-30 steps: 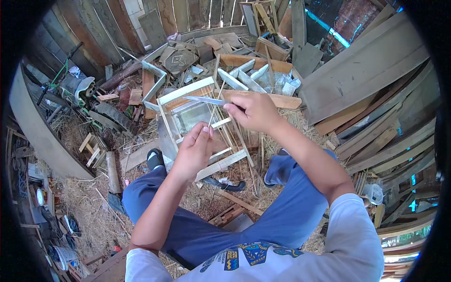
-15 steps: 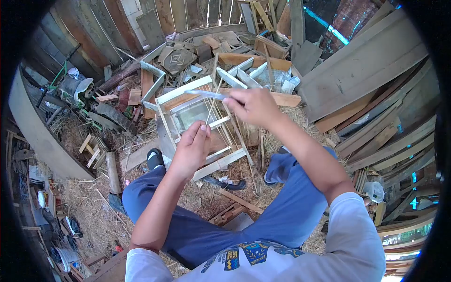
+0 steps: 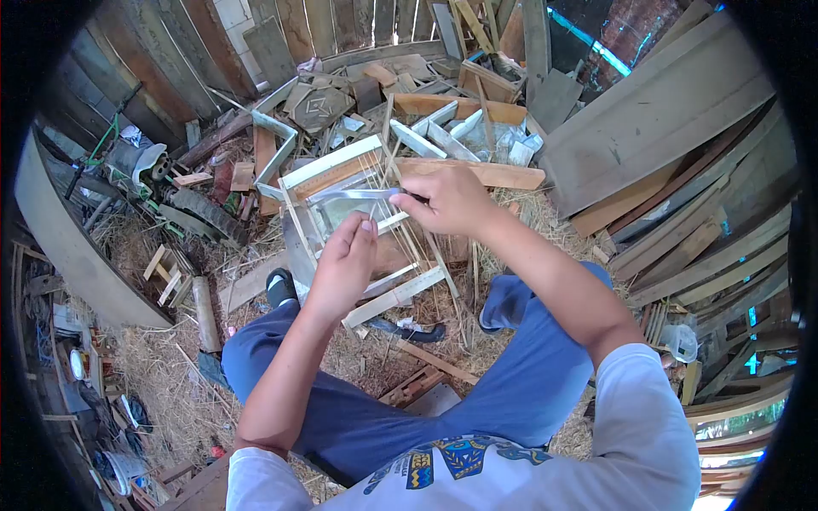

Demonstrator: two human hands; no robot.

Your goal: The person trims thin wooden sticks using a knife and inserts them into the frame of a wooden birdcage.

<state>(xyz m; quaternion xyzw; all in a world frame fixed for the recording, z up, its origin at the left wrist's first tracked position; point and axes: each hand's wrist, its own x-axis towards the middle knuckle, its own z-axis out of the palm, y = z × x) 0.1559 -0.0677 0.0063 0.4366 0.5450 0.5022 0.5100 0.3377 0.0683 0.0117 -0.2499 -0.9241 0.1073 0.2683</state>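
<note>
My right hand (image 3: 447, 201) is wrapped round the dark handle of a knife (image 3: 354, 195), its pale blade pointing left. My left hand (image 3: 349, 254) pinches a thin stick (image 3: 373, 207) between thumb and fingers, just below the blade. Part of the stick is hidden by the knife and the fingers. Beneath and beyond both hands, a pale wooden frame (image 3: 396, 298) with thin slats leans between my feet.
White-edged boards (image 3: 277, 140) and scrap wood lie past the frame. A wide plank (image 3: 656, 115) and stacked boards fill the right. A machine with a wheel (image 3: 204, 213) stands at the left, and straw (image 3: 162, 375) covers the ground.
The knife has moved left and down, closer to my left hand, and its blade lies lower over the frame. My left hand has shifted slightly left, still pinching the stick.
</note>
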